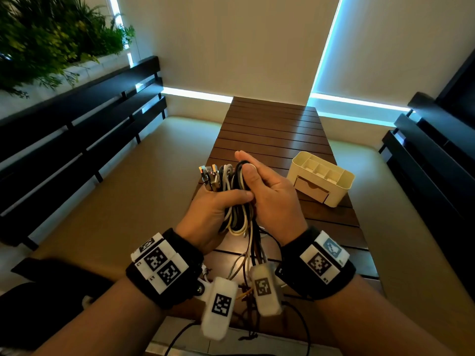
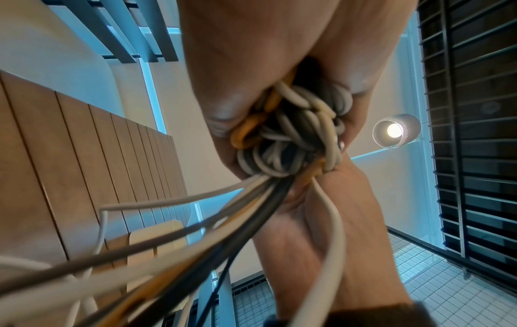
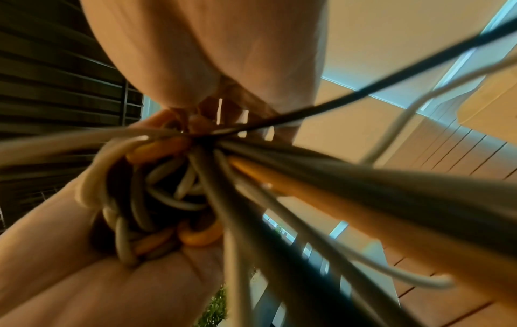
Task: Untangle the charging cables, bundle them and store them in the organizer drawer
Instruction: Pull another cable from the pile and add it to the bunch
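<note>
A folded bundle of white, grey, black and orange charging cables point(image 1: 235, 201) is held upright above the wooden slatted table point(image 1: 277, 129). My left hand point(image 1: 213, 209) grips the bundle, thumb laid across its middle; metal plugs point(image 1: 209, 176) stick out at the top left. My right hand point(image 1: 259, 183) holds the bundle's right side, thumb pressing the top loops. Loose cable ends point(image 1: 253, 255) hang down between my wrists. The left wrist view shows the coiled loops point(image 2: 291, 137) squeezed between both hands; the right wrist view shows the loops point(image 3: 156, 199) and blurred strands. The cream organizer point(image 1: 320, 177) stands to the right, its drawer point(image 1: 309, 188) closed.
Dark slatted benches point(image 1: 77, 140) run along the left and the right point(image 1: 431, 155) of the table. Green plants point(image 1: 51, 39) fill the upper left. A lit lamp point(image 2: 395, 130) shows in the left wrist view. Thin black cords point(image 1: 298, 322) trail off the table's near edge.
</note>
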A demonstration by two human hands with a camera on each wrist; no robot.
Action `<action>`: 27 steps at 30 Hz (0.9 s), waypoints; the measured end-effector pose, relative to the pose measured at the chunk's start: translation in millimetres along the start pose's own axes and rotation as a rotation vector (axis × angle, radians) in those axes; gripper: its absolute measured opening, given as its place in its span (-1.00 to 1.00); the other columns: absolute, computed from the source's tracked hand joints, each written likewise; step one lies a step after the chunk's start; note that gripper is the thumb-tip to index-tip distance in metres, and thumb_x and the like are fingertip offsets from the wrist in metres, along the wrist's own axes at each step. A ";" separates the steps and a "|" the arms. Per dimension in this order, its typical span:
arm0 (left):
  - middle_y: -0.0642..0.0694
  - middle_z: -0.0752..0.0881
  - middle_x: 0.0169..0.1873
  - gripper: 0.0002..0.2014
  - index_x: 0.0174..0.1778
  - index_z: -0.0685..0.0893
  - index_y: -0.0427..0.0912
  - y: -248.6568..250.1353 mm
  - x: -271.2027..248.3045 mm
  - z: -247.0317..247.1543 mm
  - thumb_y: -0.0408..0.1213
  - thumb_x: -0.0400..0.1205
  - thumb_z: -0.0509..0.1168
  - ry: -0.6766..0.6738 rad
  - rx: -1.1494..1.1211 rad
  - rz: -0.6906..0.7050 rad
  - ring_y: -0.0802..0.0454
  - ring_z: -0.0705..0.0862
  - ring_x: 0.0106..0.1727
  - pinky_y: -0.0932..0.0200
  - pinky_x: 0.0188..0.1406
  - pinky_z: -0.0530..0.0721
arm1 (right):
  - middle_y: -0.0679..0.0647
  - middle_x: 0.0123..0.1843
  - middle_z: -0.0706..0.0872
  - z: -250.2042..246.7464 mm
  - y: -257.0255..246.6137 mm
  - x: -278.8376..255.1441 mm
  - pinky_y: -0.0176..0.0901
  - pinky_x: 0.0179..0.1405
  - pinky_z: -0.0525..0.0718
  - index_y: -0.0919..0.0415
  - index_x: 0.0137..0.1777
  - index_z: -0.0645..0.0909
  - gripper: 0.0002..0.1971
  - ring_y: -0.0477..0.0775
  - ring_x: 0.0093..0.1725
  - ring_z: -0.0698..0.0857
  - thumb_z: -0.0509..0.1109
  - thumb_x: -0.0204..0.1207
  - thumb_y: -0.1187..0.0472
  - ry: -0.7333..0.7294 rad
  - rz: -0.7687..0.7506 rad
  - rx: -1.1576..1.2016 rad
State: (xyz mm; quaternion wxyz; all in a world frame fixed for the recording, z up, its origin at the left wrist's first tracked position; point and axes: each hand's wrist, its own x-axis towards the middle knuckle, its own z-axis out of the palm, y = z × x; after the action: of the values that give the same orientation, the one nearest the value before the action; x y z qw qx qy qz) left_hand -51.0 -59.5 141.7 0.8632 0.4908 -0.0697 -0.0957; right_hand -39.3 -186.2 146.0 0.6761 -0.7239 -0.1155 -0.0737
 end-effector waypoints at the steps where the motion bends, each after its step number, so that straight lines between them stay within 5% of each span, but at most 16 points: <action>1: -0.26 0.80 -0.14 -0.69 0.19 0.66 -0.42 0.1 -1.0 0.4 -0.56 0.51 0.35 -0.001 -0.010 0.004 -0.15 0.82 -0.13 0.06 -0.19 0.79 | -0.03 0.28 0.79 1.2 -0.8 -0.2 0.13 0.35 0.69 0.00 0.47 0.62 -0.64 -0.06 0.29 0.74 0.29 0.71 0.03 0.008 0.001 0.012; 5: -0.35 0.79 -0.02 -0.64 0.25 0.66 -0.43 2.9 -1.4 3.5 -0.56 0.51 0.39 0.011 0.006 0.031 -0.27 0.81 0.03 -0.04 -0.04 0.79 | -0.11 0.34 0.74 7.0 -1.4 -2.6 0.09 0.44 0.62 -0.07 0.49 0.55 -0.55 -0.06 0.37 0.69 0.31 0.60 -0.04 -0.025 0.051 0.199; 8: -0.42 0.73 -0.01 -0.62 0.19 0.65 -0.46 9.3 -0.5 7.0 -0.56 0.43 0.39 0.016 0.041 0.066 -0.32 0.76 0.01 -0.14 0.04 0.78 | 0.17 0.49 0.61 4.8 9.3 -1.2 0.22 0.49 0.55 0.03 0.72 0.21 -0.17 0.16 0.48 0.61 0.42 0.49 -0.15 -0.096 0.216 0.483; 10: -0.46 0.68 -0.08 -0.66 0.12 0.64 -0.54 15.6 1.3 5.4 -0.52 0.42 0.40 0.016 0.070 0.073 -0.30 0.73 -0.15 -0.10 -0.13 0.77 | 0.26 0.50 0.58 -1.8 14.3 -3.0 0.31 0.41 0.61 0.04 0.75 0.02 -0.01 0.26 0.46 0.61 0.53 0.45 -0.10 -0.249 0.244 0.436; 13: -0.39 0.67 -0.30 -0.83 -0.12 0.68 -0.48 21.8 5.9 -1.0 -0.45 0.44 0.37 0.034 0.076 0.050 -0.19 0.67 -0.34 0.00 -0.24 0.69 | 0.18 0.32 0.68 -9.6 11.4 -5.6 -0.04 -0.08 0.82 0.06 0.68 0.19 -0.14 0.11 0.11 0.79 0.52 0.41 0.34 -0.460 0.294 0.349; 15: -0.29 0.66 -0.34 -0.89 -0.21 0.69 -0.39 25.5 5.6 -1.3 -0.40 0.43 0.36 0.031 0.016 -0.003 -0.12 0.68 -0.33 0.02 -0.21 0.69 | 0.13 0.20 0.71 -14.5 9.2 -5.2 -0.03 -0.19 0.82 0.04 0.62 0.28 -0.18 0.09 -0.06 0.81 0.54 0.42 0.46 -0.542 0.309 0.226; 19: -0.11 0.70 -0.36 -0.87 -0.38 0.79 -0.17 38.2 7.0 1.0 -0.37 0.45 0.36 -0.042 -0.026 0.037 0.02 0.71 -0.30 0.08 -0.13 0.72 | -0.06 -0.24 0.80 -21.7 19.3 -8.6 -0.20 -0.23 0.76 -0.07 0.41 0.54 -0.46 -0.13 -0.35 0.72 0.58 0.46 0.24 -0.592 0.307 -0.387; 23: -0.10 0.68 -0.37 -0.80 -0.39 0.80 -0.16 38.2 6.8 5.0 -0.39 0.49 0.31 -0.059 -0.082 0.047 0.03 0.70 -0.31 0.06 -0.06 0.68 | -0.07 -0.38 0.74 -31.4 30.5 -8.1 -0.42 -0.41 0.63 -0.04 0.02 0.69 -0.87 -0.23 -0.46 0.64 0.55 0.52 0.10 -0.421 0.281 -0.407; 27: -0.07 0.64 -0.35 -0.77 -0.39 0.75 -0.17 30.6 8.4 10.2 -0.38 0.53 0.25 -0.084 -0.207 0.013 0.04 0.65 -0.31 0.08 -0.05 0.67 | -0.01 -0.44 0.62 -34.0 37.0 -7.7 -0.32 -0.42 0.57 0.19 -0.17 0.72 -0.80 -0.04 -0.45 0.56 0.60 0.46 0.07 -0.341 0.273 -0.360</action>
State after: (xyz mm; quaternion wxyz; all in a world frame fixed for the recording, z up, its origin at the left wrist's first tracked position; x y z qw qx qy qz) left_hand -42.0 -54.7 173.4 0.9062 0.3941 -0.0985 -0.1174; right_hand -35.1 -222.8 110.9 0.5111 -0.8432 -0.1142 0.1213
